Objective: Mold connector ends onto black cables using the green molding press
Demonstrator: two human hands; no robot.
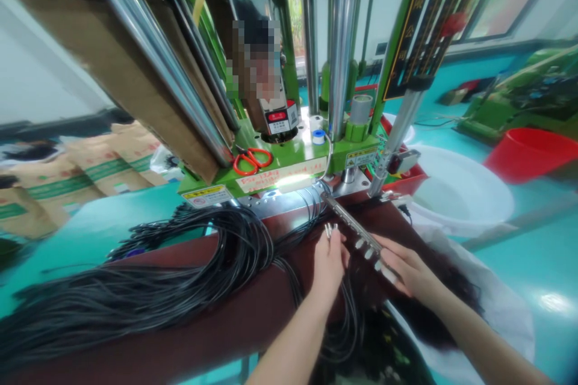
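My left hand [330, 257] is closed around small silvery metal plugs [331, 229] that stick up past the fingertips. To its right, my right hand [401, 264] grips the near end of a long narrow metal bar [352, 222] with several pale tabs along its side. The bar's far end reaches the machine's metal plate [280, 203], where thin cables curve over the edge. A large bundle of black cables [244, 240] lies left of my hands on the dark red-brown table [253, 313].
Red-handled scissors [253, 160] and a blue-and-white tape roll [318, 136] lie on the green machine base [293, 156]. Upright steel columns [342, 42] rise behind. A white tub [465, 192] and red bucket [533, 153] stand right; paper sacks [85, 174] stand left.
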